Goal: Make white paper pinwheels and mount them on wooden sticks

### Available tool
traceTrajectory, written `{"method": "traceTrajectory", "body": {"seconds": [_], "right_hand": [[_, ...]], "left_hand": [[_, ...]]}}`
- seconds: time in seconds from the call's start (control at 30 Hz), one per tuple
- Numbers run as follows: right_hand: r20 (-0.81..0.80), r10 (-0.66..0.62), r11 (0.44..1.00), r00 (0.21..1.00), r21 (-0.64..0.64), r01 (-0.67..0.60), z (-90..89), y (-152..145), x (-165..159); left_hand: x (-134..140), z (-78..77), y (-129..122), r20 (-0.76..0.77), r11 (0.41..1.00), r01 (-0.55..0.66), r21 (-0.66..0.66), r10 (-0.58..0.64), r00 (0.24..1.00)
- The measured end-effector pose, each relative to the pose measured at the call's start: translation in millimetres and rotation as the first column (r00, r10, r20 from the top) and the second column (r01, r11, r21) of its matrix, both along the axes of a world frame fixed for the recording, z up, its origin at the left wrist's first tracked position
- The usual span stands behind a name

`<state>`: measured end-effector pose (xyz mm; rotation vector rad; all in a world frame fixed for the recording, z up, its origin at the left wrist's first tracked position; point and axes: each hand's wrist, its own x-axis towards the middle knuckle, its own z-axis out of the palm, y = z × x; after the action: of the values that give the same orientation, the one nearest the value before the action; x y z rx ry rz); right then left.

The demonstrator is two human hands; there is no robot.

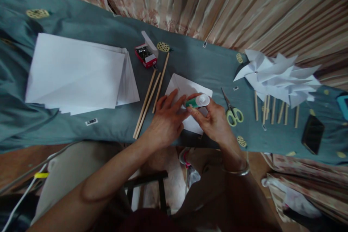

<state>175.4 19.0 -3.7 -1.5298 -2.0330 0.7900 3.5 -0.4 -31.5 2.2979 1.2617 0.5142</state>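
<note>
Head view: white tube, green label illegible, in right hand.

At left on the desk, a paper stack. Right of it, a pin box on the far side, three wooden sticks reaching nearer. At centre, a paper sheet under the left hand; above it, in the right hand, a glue stick. Just right, scissors; farther right, overlapping paper pinwheels; nearer, a phone. Behind the desk, a curtain.
</note>
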Motion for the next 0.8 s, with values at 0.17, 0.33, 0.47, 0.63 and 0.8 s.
{"method": "traceTrajectory", "body": {"seconds": [0.17,0.33,0.47,0.63,0.8], "right_hand": [[0.004,0.025,0.999,1.000,0.022,-0.025,-1.7,0.0,1.2],[0.002,0.030,0.999,1.000,0.037,-0.030,-1.7,-0.7,2.9],[0.001,0.038,0.998,0.999,0.042,-0.038,-0.7,-1.3,3.9],[0.021,0.017,0.999,1.000,0.045,-0.018,0.4,-2.0,4.2],[0.035,0.008,0.998,0.999,0.062,-0.010,0.6,-2.2,4.4]], "left_hand": [[-0.4,1.1,0.0,-0.003,1.000,-0.001,0.014,0.001,1.000],[-0.5,0.9,-0.2,-0.009,1.000,-0.007,0.026,0.007,1.000],[-0.9,0.1,-0.2,-0.012,0.999,-0.005,0.035,0.005,1.000],[-1.1,-0.2,-0.2,-0.009,0.999,-0.010,0.039,0.011,1.000],[-0.7,0.8,0.1,-0.012,1.000,-0.007,0.028,0.007,1.000]]}}
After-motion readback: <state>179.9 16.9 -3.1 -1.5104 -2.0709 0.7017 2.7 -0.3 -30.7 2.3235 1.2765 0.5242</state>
